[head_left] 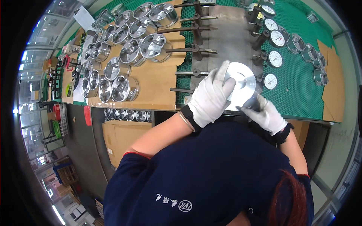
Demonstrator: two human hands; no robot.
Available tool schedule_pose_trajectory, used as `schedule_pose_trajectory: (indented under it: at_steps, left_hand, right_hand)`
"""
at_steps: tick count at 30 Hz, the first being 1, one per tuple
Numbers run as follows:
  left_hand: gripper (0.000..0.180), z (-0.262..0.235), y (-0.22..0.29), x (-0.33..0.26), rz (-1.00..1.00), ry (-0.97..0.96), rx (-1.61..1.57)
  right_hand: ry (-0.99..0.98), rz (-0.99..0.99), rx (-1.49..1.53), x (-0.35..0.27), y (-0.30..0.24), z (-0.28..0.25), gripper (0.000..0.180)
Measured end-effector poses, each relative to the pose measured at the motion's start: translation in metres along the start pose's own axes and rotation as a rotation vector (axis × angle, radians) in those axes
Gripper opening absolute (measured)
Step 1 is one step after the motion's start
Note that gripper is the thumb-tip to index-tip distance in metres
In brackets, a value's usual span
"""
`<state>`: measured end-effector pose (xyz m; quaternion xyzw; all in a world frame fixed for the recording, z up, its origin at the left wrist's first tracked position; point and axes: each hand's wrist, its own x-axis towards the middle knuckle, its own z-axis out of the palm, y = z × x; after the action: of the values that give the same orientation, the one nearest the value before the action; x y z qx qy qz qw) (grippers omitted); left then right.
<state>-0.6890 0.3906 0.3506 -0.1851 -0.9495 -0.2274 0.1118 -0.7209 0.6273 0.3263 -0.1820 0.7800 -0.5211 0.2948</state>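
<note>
The shiny metal piston (241, 81) lay crown-up on the gauge fixture (226, 34), gripped from its left by the gloved left hand (211, 98), the right hand (266, 113) pinching its near edge.

piston (241, 81) lower edge hidden by gloves, dial gauges (275, 59) unreadable

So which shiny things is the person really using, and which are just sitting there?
In use:
- round metal part, held by the left hand and right hand
- nearest dial gauge
- grey metal plate

Just sitting:
- rows of shiny metal parts on cardboard
- more parts on the green mat
</note>
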Motion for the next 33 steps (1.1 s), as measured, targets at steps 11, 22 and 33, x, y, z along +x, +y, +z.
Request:
schedule_pose_trajectory:
  at_steps: [11,22,33]
  left_hand:
    - [0.056,0.012,-0.017,0.02,-0.036,0.06,-0.101]
    - [0.058,0.014,-0.019,0.023,-0.031,0.08,-0.141]
    - [0.055,0.009,-0.015,0.025,-0.048,0.084,-0.159]
  right_hand:
    - [-0.027,0.191,0.292,0.008,-0.011,0.008,0.089]
    - [-0.02,0.215,0.276,0.009,-0.014,0.007,0.089]
    - [0.001,0.23,0.257,0.01,-0.019,0.009,0.09]
